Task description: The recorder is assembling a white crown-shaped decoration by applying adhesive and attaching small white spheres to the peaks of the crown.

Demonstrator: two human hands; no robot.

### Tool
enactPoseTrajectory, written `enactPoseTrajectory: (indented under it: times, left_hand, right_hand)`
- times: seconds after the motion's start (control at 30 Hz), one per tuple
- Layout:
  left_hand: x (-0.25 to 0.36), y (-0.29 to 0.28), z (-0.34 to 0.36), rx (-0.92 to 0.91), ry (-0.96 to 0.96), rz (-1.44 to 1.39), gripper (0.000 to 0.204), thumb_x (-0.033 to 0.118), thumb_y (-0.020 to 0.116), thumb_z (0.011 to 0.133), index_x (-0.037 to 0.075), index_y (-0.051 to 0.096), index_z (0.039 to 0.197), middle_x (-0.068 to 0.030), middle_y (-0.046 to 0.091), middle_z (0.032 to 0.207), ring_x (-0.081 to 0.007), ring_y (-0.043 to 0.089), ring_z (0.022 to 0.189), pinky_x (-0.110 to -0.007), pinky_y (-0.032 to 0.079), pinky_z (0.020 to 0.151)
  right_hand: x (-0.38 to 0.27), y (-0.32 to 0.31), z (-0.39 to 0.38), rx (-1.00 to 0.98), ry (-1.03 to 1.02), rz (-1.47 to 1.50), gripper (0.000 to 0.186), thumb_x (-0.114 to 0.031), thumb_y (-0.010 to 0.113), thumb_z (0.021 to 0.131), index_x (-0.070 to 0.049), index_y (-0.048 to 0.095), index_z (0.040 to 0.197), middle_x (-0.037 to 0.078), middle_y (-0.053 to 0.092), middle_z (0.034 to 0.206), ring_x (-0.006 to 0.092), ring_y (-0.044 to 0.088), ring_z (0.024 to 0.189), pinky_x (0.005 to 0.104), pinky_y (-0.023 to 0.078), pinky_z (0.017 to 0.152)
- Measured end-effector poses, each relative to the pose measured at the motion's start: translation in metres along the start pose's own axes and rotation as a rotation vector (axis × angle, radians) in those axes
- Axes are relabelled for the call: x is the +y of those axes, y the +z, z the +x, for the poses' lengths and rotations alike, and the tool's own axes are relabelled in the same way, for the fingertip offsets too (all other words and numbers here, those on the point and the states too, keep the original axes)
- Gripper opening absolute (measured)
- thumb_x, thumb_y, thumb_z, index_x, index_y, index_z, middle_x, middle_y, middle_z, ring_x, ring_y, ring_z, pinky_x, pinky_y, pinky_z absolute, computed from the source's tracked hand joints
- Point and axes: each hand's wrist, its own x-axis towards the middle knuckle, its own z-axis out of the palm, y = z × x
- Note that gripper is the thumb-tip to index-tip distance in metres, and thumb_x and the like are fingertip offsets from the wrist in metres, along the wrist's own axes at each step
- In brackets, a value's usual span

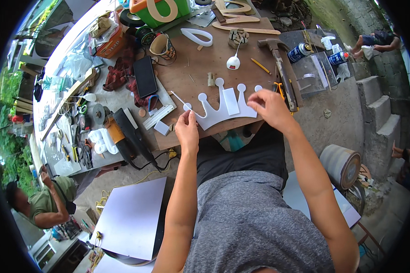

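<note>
A white crown-shaped cutout [212, 117] with round-tipped points lies at the near edge of the brown work board [177, 75]. On its middle rests a small white rectangular piece [231, 101]. My left hand [187, 131] is closed at the crown's left end, with a thin white stick [178, 98] slanting up from its fingertips; whether the fingers also grip the crown is hard to see. Over the crown's right end, my right hand [272, 109] is closed, thumb and fingers drawn together beside a round tip. Anything between those fingers is hidden.
A hammer [274, 50], pencil [261, 66] and small white bottle [233, 62] lie beyond the crown. To the left are a phone [145, 76], a ruler [159, 117] and an angle grinder [123, 132]. Spray cans [299, 53] stand right. Another person [54, 200] is at far left.
</note>
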Motion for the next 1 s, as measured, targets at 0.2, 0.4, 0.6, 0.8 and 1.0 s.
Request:
enactPoseTrajectory:
  times: [0.2,0.4,0.6,0.8,1.0]
  left_hand:
    - [-0.002,-0.003,-0.002,-0.035,-0.010,-0.054,0.035,0.021,0.059,0.108,-0.006,0.066,0.130,-0.0065,0.071,0.103,-0.0093,0.060,0.081,-0.027,0.052,0.075]
    - [0.000,-0.003,-0.004,-0.046,-0.013,-0.039,0.035,0.021,0.059,0.108,-0.006,0.066,0.130,-0.0060,0.071,0.104,-0.0096,0.060,0.083,-0.027,0.052,0.077]
    - [0.003,-0.003,-0.006,-0.031,-0.019,-0.003,0.038,0.024,0.062,0.108,-0.007,0.065,0.130,-0.0052,0.071,0.102,-0.0081,0.059,0.082,-0.025,0.052,0.076]
    - [0.007,-0.002,-0.005,-0.028,-0.036,-0.001,0.039,0.027,0.065,0.107,-0.007,0.066,0.127,-0.0037,0.070,0.099,-0.0080,0.060,0.082,-0.025,0.052,0.076]
    - [0.005,-0.003,0.000,-0.044,-0.029,0.030,0.039,0.026,0.066,0.106,-0.007,0.067,0.126,-0.0046,0.070,0.100,-0.0084,0.061,0.080,-0.025,0.052,0.073]
  right_hand:
    - [0.017,0.003,0.055,0.202,-0.021,-0.081,0.035,-0.020,0.079,0.089,-0.002,0.070,0.118,0.012,0.070,0.104,0.0264,0.069,0.089,0.0391,0.056,0.082]
    - [0.027,0.020,0.093,0.287,-0.026,-0.104,0.049,-0.018,0.082,0.086,-0.004,0.064,0.129,0.014,0.065,0.119,0.0312,0.065,0.109,0.0424,0.052,0.095]
    - [0.030,0.039,0.114,0.293,-0.009,-0.072,0.051,-0.017,0.083,0.083,-0.005,0.064,0.129,0.015,0.062,0.123,0.0342,0.060,0.118,0.0442,0.048,0.103]
    - [0.034,0.053,0.125,0.332,-0.033,-0.111,0.043,-0.018,0.082,0.085,-0.005,0.067,0.123,0.014,0.065,0.118,0.0353,0.061,0.114,0.0446,0.050,0.099]
    - [0.026,0.054,0.124,0.328,-0.076,-0.151,0.035,-0.018,0.079,0.088,-0.003,0.070,0.118,0.014,0.069,0.115,0.0365,0.061,0.111,0.0442,0.050,0.098]
